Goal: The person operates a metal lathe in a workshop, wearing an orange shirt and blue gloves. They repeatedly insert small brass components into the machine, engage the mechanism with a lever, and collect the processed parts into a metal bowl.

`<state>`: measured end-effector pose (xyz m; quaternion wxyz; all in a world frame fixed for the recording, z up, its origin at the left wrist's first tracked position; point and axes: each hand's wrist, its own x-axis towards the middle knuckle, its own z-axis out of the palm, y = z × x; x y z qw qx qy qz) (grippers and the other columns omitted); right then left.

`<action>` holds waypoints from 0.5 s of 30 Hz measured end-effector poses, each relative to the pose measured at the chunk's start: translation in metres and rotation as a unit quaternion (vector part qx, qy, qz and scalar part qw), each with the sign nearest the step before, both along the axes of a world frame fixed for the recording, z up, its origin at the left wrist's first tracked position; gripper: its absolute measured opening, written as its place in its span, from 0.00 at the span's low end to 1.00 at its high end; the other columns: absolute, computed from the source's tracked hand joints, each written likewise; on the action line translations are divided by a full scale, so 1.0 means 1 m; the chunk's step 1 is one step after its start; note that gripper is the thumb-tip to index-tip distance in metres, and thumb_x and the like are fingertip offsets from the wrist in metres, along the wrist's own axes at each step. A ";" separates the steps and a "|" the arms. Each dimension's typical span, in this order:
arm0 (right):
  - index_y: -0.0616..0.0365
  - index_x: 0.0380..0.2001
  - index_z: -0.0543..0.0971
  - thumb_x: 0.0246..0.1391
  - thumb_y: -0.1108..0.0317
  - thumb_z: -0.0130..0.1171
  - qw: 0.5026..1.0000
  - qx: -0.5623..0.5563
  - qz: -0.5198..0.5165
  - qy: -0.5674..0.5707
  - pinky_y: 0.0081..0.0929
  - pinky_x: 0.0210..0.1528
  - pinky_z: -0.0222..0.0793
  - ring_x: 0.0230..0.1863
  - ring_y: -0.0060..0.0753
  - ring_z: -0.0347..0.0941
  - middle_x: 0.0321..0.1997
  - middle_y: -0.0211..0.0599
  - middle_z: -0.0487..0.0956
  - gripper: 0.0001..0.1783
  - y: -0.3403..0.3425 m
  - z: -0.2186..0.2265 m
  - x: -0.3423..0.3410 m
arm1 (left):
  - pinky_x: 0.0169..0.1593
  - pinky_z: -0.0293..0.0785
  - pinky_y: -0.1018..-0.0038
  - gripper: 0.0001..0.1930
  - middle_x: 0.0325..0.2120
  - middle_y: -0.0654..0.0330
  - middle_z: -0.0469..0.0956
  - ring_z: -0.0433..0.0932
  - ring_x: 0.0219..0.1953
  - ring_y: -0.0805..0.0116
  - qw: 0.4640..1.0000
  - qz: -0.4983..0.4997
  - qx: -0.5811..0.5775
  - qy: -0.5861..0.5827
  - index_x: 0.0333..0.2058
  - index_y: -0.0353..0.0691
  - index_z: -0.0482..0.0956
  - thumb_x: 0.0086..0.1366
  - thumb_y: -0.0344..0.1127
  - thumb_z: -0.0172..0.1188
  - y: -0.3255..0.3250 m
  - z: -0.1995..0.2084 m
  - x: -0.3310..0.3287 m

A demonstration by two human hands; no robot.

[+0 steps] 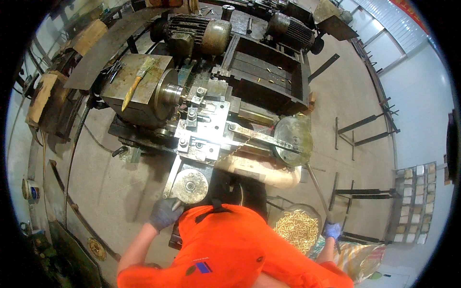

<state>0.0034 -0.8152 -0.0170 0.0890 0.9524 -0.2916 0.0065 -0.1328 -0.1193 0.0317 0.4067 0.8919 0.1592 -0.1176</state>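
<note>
While the left hand (165, 213) grips the round wheel (190, 186), the right hand (332, 230) (closed tight) holds a long rod (317, 189) pointing toward 11 o'clock.

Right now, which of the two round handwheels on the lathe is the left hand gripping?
The smaller handwheel at the machine's near edge, under the gloved left hand. The larger disc wheel sits farther right, untouched; the right hand holds a long lever.

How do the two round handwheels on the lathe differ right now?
The near handwheel is smaller and the left hand grips its rim; the far handwheel is larger, untouched, with a long bar across its face. The right hand holds a thin rod instead. Both are grey metal discs.
</note>
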 end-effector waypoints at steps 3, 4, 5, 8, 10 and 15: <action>0.65 0.24 0.79 0.39 0.49 0.60 1.000 0.001 0.001 0.002 0.43 0.41 0.70 0.36 0.58 0.74 0.30 0.58 0.77 0.25 0.000 -0.001 -0.003 | 0.32 0.71 0.61 0.12 0.25 0.47 0.76 0.75 0.28 0.47 1.000 -0.001 0.000 -0.004 0.30 0.39 0.77 0.53 0.42 0.58 -0.001 0.002 0.001; 0.65 0.25 0.79 0.39 0.49 0.60 1.000 0.005 0.004 0.002 0.43 0.41 0.70 0.36 0.58 0.74 0.30 0.58 0.77 0.25 0.001 0.001 -0.003 | 0.32 0.71 0.61 0.12 0.25 0.47 0.76 0.75 0.28 0.47 1.000 -0.006 0.011 -0.004 0.30 0.39 0.77 0.53 0.42 0.58 -0.001 0.000 0.001; 0.65 0.25 0.79 0.39 0.49 0.60 1.000 0.008 0.006 0.001 0.43 0.41 0.70 0.36 0.58 0.74 0.31 0.58 0.77 0.25 0.005 0.003 -0.004 | 0.32 0.71 0.61 0.12 0.25 0.47 0.76 0.75 0.28 0.47 1.000 -0.011 0.022 -0.005 0.30 0.39 0.77 0.53 0.42 0.58 -0.001 -0.001 0.001; 0.64 0.26 0.79 0.38 0.49 0.60 1.000 0.016 -0.016 0.009 0.43 0.41 0.70 0.37 0.57 0.74 0.32 0.58 0.77 0.25 0.009 0.004 -0.007 | 0.33 0.71 0.61 0.12 0.25 0.47 0.76 0.75 0.28 0.47 1.000 -0.010 0.010 0.008 0.31 0.40 0.77 0.53 0.42 0.57 0.001 -0.002 0.000; 0.64 0.27 0.79 0.38 0.48 0.61 0.999 0.024 -0.033 0.012 0.42 0.42 0.70 0.38 0.57 0.74 0.32 0.58 0.77 0.25 0.007 0.003 -0.009 | 0.32 0.71 0.61 0.11 0.25 0.48 0.76 0.75 0.28 0.47 1.000 -0.007 0.008 0.003 0.30 0.40 0.77 0.54 0.42 0.57 0.000 -0.001 0.001; 0.65 0.27 0.78 0.39 0.47 0.61 0.999 0.028 -0.029 0.020 0.42 0.42 0.70 0.38 0.57 0.74 0.33 0.59 0.77 0.27 0.022 0.011 -0.012 | 0.31 0.70 0.60 0.10 0.23 0.49 0.75 0.74 0.27 0.47 0.999 -0.021 0.028 -0.020 0.26 0.41 0.75 0.54 0.42 0.55 -0.001 0.005 0.002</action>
